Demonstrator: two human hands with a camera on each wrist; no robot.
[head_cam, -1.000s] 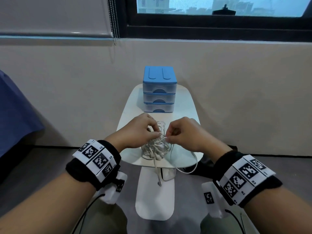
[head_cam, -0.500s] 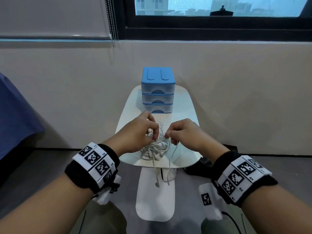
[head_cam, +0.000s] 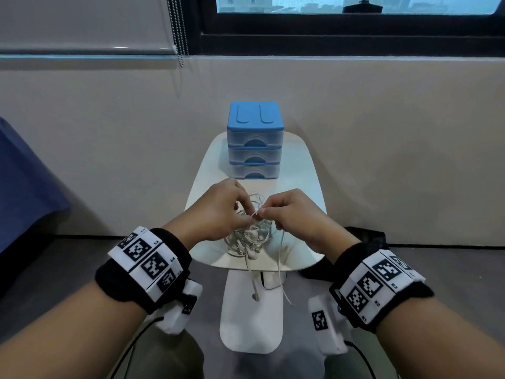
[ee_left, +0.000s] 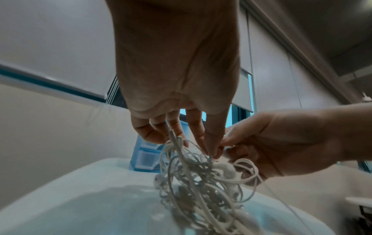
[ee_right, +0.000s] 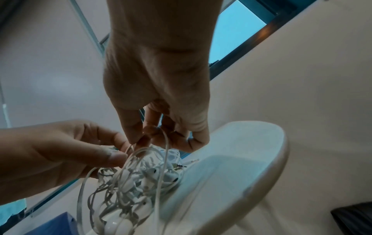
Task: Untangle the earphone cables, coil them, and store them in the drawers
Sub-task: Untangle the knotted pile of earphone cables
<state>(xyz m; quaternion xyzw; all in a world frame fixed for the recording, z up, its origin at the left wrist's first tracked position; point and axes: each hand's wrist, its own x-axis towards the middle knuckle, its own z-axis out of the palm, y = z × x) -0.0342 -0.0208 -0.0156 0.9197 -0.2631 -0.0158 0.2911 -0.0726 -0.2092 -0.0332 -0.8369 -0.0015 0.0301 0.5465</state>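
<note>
A tangled bundle of white earphone cables (head_cam: 250,236) (ee_left: 203,182) (ee_right: 141,179) lies near the front edge of a small white table (head_cam: 300,187). My left hand (head_cam: 218,212) (ee_left: 181,132) pinches strands at the top of the tangle, and my right hand (head_cam: 289,212) (ee_right: 157,132) pinches a strand right beside it, thumbs almost touching. Two loose cable ends (head_cam: 255,283) hang over the table's front edge. A blue three-drawer unit (head_cam: 255,140) stands at the back of the table, all drawers closed.
The table stands against a beige wall under a window. A blue cloth (head_cam: 24,187) shows at the left edge. A dark object (head_cam: 366,236) lies on the floor behind my right wrist. The table's white base (head_cam: 251,324) extends toward me.
Both hands have stayed over the tangle, shifting their pinch points slightly. The hanging cable loop on the right has pulled straighter, and the ends dangle lower in front.
</note>
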